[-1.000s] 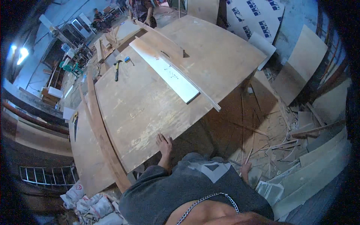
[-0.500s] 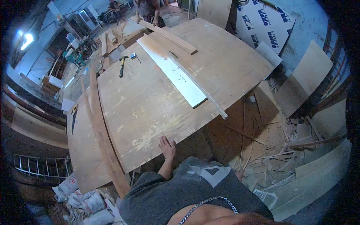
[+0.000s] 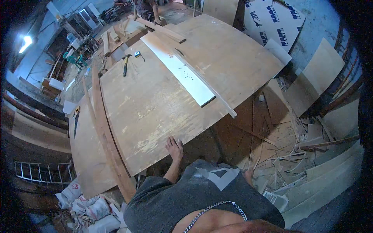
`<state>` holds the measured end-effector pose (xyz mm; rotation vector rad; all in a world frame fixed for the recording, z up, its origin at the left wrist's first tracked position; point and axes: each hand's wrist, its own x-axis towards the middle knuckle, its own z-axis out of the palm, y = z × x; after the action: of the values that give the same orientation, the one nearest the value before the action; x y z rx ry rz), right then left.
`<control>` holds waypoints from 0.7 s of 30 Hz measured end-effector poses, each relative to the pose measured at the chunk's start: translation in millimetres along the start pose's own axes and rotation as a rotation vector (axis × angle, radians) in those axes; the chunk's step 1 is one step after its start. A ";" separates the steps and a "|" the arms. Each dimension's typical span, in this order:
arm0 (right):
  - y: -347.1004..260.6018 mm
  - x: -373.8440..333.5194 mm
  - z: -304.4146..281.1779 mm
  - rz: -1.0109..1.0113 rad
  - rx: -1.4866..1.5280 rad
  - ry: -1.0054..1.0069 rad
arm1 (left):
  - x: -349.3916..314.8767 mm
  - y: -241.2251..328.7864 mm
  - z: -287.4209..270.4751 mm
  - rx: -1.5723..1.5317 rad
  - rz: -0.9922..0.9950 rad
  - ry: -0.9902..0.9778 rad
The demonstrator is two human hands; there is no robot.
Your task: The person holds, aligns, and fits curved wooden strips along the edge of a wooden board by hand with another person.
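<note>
My left hand (image 3: 174,148) rests on the near edge of a large plywood tabletop (image 3: 155,112), fingers stretched out, with nothing in it. My right hand (image 3: 248,175) hangs low at my right side, mostly hidden by my body, and its fingers cannot be made out. Ahead on the tabletop lies a long white board (image 3: 186,75) with dark specks on it. A thin wooden strip (image 3: 211,91) runs along its right side. Farther off are a hammer (image 3: 126,64) and a tape measure (image 3: 137,54).
Across the table another person's hand (image 3: 157,21) touches a long plank (image 3: 165,30). A timber beam (image 3: 105,132) crosses the left side, beside a handsaw (image 3: 76,118). Wood scraps (image 3: 279,163) cover the floor at right; white sacks (image 3: 93,209) lie lower left.
The far plank has shifted left and away, with the other person's hand at it. My left hand stays on the table edge. My right forearm shows slightly more. The view has tilted a little.
</note>
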<state>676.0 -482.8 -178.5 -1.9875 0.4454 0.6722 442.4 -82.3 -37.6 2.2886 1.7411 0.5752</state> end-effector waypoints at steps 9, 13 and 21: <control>7.2 -9.8 0.4 0.010 -0.004 0.005 | 0.4 -4.4 4.8 0.014 -0.020 -0.026; 4.6 -10.3 1.9 -0.001 0.007 0.011 | -1.2 -6.6 3.6 0.018 0.007 -0.016; -1.9 -12.0 6.5 -0.008 0.022 0.020 | -2.6 -5.1 -1.3 -0.020 0.028 0.020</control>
<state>665.9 -475.8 -172.3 -1.9756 0.4555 0.6402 436.8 -83.5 -38.9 2.3048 1.7074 0.6201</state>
